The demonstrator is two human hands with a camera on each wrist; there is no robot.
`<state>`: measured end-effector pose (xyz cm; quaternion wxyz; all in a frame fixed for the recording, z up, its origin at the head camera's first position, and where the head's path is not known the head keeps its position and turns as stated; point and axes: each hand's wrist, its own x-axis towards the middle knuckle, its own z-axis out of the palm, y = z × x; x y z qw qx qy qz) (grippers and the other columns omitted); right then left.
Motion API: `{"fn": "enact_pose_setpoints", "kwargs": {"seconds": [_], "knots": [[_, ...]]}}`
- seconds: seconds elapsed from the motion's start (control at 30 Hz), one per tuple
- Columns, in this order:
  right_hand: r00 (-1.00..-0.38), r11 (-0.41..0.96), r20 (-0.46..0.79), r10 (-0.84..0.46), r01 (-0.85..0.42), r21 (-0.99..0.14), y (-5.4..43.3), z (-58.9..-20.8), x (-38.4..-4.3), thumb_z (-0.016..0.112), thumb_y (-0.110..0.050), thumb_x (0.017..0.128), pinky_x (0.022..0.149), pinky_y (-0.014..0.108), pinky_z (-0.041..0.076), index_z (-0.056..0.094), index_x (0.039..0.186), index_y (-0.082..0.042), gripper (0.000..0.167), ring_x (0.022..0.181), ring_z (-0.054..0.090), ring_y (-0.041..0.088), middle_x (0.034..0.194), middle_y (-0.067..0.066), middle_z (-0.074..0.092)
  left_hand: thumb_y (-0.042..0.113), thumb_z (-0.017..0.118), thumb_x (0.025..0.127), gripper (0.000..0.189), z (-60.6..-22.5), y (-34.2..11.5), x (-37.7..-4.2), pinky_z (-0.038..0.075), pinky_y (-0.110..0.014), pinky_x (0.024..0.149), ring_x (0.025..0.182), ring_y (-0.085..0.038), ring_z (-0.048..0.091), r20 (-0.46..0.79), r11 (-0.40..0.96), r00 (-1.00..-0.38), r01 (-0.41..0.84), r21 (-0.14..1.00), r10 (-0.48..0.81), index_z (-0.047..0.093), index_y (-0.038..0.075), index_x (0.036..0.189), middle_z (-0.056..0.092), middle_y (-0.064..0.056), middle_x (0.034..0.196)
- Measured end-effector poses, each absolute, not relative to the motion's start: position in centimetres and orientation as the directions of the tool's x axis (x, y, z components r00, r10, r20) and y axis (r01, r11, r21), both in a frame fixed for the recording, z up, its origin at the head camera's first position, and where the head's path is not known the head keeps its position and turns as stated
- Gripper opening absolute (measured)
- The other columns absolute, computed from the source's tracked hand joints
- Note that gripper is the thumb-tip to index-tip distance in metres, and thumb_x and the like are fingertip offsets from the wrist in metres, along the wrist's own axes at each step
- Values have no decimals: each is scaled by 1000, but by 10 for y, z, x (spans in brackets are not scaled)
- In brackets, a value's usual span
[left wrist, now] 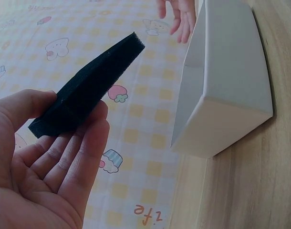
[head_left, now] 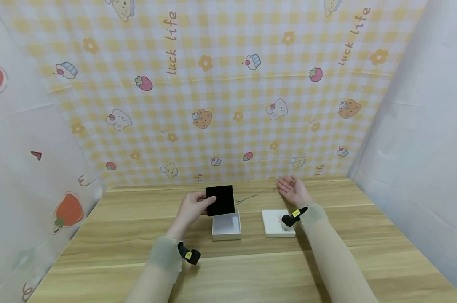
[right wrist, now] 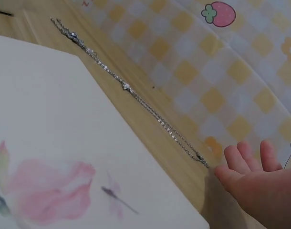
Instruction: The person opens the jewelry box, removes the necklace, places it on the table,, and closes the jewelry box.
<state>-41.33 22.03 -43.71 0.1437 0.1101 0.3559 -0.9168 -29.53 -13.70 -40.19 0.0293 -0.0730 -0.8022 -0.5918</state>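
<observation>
My left hand (head_left: pixel 190 208) pinches a square black foam pad (head_left: pixel 221 201) by its left edge, thumb on top and fingers beneath. In the left wrist view the pad (left wrist: pixel 90 88) is tilted, its rough side edge showing. Just below it in the head view stands an open white box base (head_left: pixel 226 237) with a pale interior. A thin silver chain necklace (right wrist: pixel 126 87) lies stretched out on the table behind the boxes. By its right end is my right hand (head_left: pixel 294 192), palm up, fingers loosely extended; whether a fingertip touches the chain cannot be told.
A white box lid (head_left: pixel 271 221) lies right of the base; its top carries a pink flower and dragonfly print (right wrist: pixel 55 191). The wooden table (head_left: pixel 228 273) ends at a yellow checked cloth (head_left: pixel 228 143) behind. White cloths (head_left: pixel 418 139) hang at both sides.
</observation>
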Motion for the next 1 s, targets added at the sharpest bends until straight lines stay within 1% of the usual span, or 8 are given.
{"fn": "enact_pose_setpoints", "kwargs": {"seconds": [0.13, 0.23, 0.4, 0.53, 0.67, 0.77, 0.9, 1.0], "knots": [[-937, -720, -274, -216, 342, -603, 219, -431, -407, 22, -34, 107, 117, 34, 9, -1, 155, -10, 59, 147, 10, 22, 162, 10, 2, 16, 67, 92, 22, -402, -137, -297, 58, -37, 66, 70, -23, 67, 120, 282, -990, 137, 950, 76, 68, -6, 92, 70, -11, 83], [-939, -734, -244, -240, 341, -588, 216, -426, -401, 23, -33, 107, 117, 34, 9, -1, 156, -10, 59, 147, 10, 23, 162, 10, 1, 16, 67, 92, 23, -401, -138, -297, 58, -38, 66, 72, -25, 67, 124, 282, -990, 140, 949, 74, 68, -8, 93, 70, -12, 84], [-933, -764, -196, -301, 359, -536, 209, -417, -389, 25, -34, 107, 117, 34, 6, -1, 156, -12, 60, 147, 9, 23, 162, 10, -1, 20, 69, 91, 25, -400, -138, -295, 57, -33, 65, 70, -20, 67, 122, 282, -990, 136, 950, 66, 69, -4, 92, 70, -9, 84], [-926, -765, -163, -340, 373, -525, 202, -412, -378, 28, -34, 107, 117, 35, 9, 1, 155, -10, 60, 146, 13, 25, 161, 12, 4, 21, 69, 91, 24, -401, -137, -294, 57, -32, 65, 70, -19, 67, 122, 276, -991, 135, 952, 61, 69, -3, 91, 70, -9, 83], [-919, -747, -118, -377, 377, -547, 191, -406, -366, 27, -32, 107, 117, 37, 10, 0, 154, -8, 60, 146, 13, 27, 160, 15, 5, 21, 68, 91, 23, -401, -137, -293, 57, -33, 65, 71, -20, 67, 116, 264, -991, 129, 956, 65, 70, -2, 92, 70, -8, 84], [-915, -709, -90, -394, 365, -603, 182, -401, -356, 25, -32, 107, 117, 37, 12, -1, 154, -5, 60, 146, 12, 28, 160, 17, 4, 22, 68, 91, 24, -401, -137, -293, 57, -33, 66, 72, -20, 67, 112, 262, -991, 125, 957, 68, 70, -1, 93, 71, -8, 84], [-909, -631, -74, -410, 341, -697, 168, -397, -346, 27, -30, 107, 116, 39, 17, 3, 153, 0, 60, 145, 15, 32, 158, 21, 9, 23, 69, 91, 25, -399, -136, -292, 57, -33, 66, 72, -20, 67, 110, 263, -992, 124, 957, 67, 70, -2, 94, 70, -8, 85], [-901, -561, -60, -429, 318, -765, 157, -397, -339, 26, -28, 108, 116, 40, 18, 5, 152, 5, 59, 144, 17, 35, 157, 26, 11, 22, 69, 91, 25, -399, -136, -291, 57, -33, 67, 72, -20, 67, 109, 255, -992, 123, 959, 69, 70, -2, 95, 70, -8, 86]]}}
